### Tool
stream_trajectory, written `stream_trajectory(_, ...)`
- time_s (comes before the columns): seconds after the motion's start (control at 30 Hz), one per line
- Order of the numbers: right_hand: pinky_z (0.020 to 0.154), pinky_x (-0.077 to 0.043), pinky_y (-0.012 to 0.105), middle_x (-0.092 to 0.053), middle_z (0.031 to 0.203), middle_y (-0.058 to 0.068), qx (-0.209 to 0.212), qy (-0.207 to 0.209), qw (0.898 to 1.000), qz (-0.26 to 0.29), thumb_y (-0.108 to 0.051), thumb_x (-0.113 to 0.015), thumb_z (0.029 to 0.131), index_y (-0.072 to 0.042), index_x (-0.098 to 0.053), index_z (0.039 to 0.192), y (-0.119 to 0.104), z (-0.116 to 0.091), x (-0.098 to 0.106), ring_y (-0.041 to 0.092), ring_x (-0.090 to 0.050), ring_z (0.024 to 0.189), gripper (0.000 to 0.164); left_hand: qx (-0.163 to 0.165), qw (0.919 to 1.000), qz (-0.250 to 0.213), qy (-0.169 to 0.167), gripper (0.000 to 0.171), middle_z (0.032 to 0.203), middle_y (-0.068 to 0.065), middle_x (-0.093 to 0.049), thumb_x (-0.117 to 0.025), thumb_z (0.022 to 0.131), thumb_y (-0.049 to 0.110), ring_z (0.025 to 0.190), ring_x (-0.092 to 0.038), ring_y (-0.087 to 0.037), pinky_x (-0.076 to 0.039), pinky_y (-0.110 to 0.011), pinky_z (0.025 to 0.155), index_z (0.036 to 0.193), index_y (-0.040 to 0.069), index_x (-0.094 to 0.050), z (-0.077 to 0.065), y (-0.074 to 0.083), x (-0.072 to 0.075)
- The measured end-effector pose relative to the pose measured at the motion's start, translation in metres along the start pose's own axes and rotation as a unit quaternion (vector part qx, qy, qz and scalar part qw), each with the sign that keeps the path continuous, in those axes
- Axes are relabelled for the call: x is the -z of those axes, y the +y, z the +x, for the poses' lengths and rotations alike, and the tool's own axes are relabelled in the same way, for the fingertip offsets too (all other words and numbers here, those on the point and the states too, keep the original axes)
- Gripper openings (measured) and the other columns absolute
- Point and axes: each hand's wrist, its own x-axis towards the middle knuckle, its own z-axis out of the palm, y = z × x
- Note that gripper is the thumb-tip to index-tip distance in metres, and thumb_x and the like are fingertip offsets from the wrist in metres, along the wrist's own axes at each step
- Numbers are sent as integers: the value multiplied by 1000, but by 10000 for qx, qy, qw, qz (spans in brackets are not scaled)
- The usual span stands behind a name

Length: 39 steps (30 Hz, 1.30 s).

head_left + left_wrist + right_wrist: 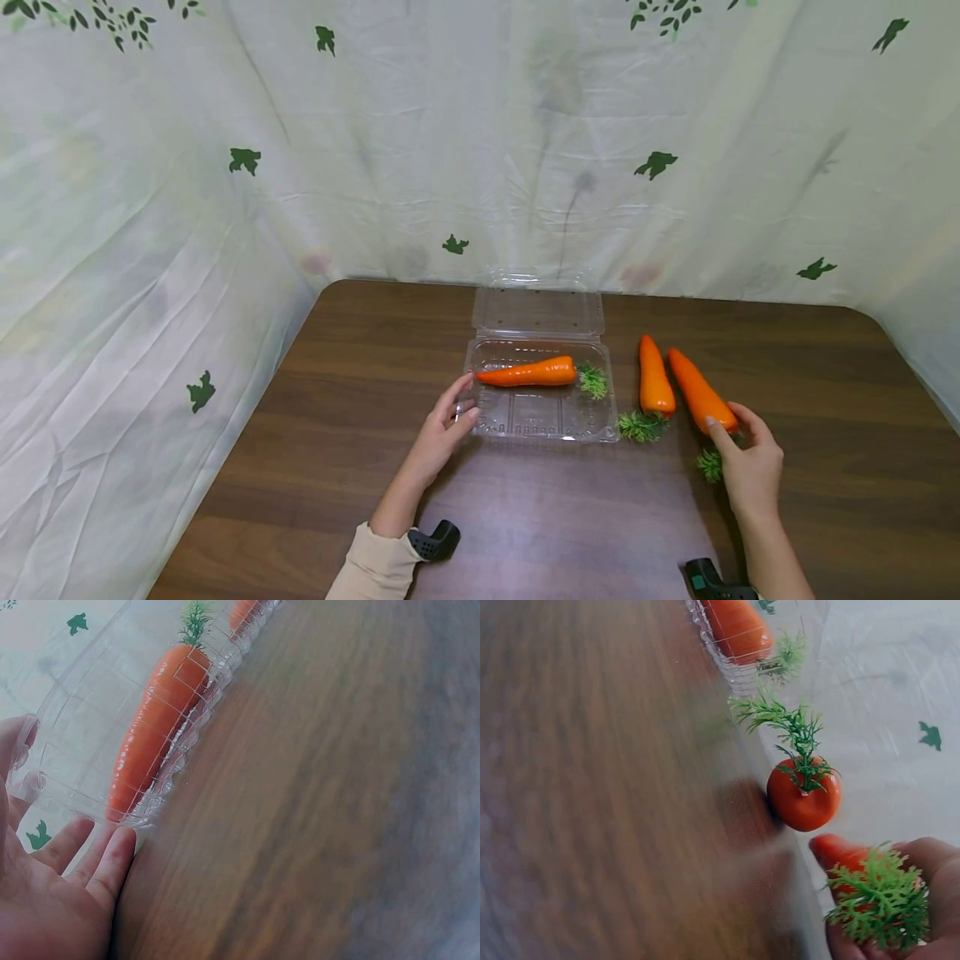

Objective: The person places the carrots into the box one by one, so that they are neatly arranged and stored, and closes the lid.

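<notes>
My right hand point(750, 467) grips the thick end of an orange carrot point(699, 387) at the right, thumb on one side and fingers on the other. That carrot's green top point(877, 900) shows in the right wrist view. Beside it lies a second carrot point(655, 379), its leafy top point(799, 742) towards me. A third carrot point(528, 372) lies crosswise in the far part of a clear plastic clamshell box point(536, 429), leaves to the right. At the box's left edge my left hand point(442, 437) touches it with extended fingers point(112, 859).
The box's clear lid point(536, 310) is folded back towards the white curtain point(525, 167), which carries green leaf prints. Everything stands on a brown wooden table point(375, 358) with rounded far corners. Black devices point(435, 542) sit at both wrists.
</notes>
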Motion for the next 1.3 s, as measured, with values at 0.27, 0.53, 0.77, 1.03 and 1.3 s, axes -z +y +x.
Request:
stream_trajectory(0.27,70,-39,6,-45,105,-5,546,473,9960,524,-12,-65,82,-1,-57,118,-4,-1,-1,7,-43,93,39,24,10000,20,-14,55,140,-23,-28,-52,91,8,117,-39,-41,-38,-48,89,140,5,-28,-1,1,0)
stream_trajectory(0.53,66,-40,6,-47,108,-2,528,482,9936,875,-10,-65,82,-4,-55,120,-10,-4,0,8,-45,92,40,7,10000,-61,0,55,139,-25,-28,-52,91,6,117,-38,-43,-38,-48,90,140,3,-27,0,0,0)
stream_trajectory(0.77,69,-40,9,-50,105,2,273,540,9755,2114,-5,-67,79,-7,-53,110,-14,-3,-1,12,-47,93,34,31,10000,-27,-3,55,139,-24,-28,-52,91,7,117,-38,-42,-38,-48,90,140,4,-27,-1,1,0)
stream_trajectory(1.03,68,-44,10,-53,103,6,326,505,9587,2780,2,-67,77,-4,-57,105,-26,-4,-4,13,-50,93,30,6,10000,-34,-7,55,139,-24,-27,-52,91,6,117,-38,-42,-39,-46,89,140,3,-27,0,0,0)
stream_trajectory(1.3,64,-45,11,-54,102,6,441,390,9611,2700,1,-68,77,-1,-58,108,-37,-6,-9,14,-51,89,32,11,10000,-5,-5,55,139,-24,-28,-52,91,7,117,-39,-41,-38,-48,89,140,4,-28,-1,0,0)
